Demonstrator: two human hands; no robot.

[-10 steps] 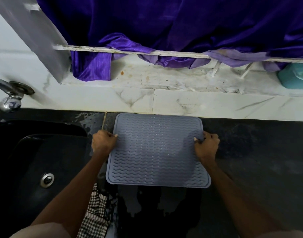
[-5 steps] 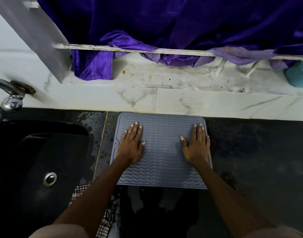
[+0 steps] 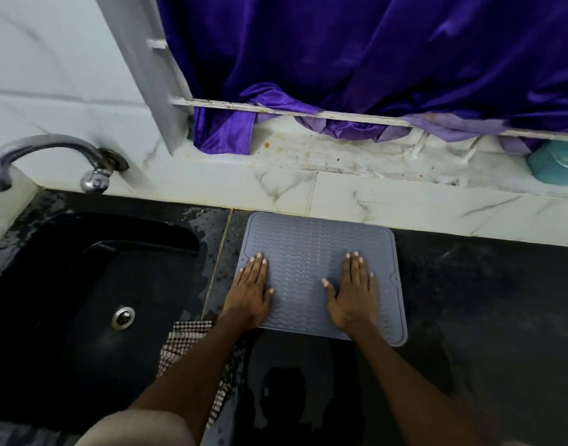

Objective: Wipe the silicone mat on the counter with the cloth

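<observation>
Both hands [image 3: 252, 292] [image 3: 353, 294] slid toward mat [image 3: 308, 246] near edge, still flat.

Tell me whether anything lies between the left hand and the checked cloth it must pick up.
Nothing visible does. The left hand rests flat on the silicone mat, and the checked cloth lies on the counter just near of it, partly under the left forearm. The right hand also lies flat on the mat, away from the cloth.

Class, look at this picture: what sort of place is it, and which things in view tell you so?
Most likely a home kitchen counter by a window. A chrome tap bends over a black sink with a metal drain, set in a dark stone counter, where a grey ridged silicone mat lies.
</observation>
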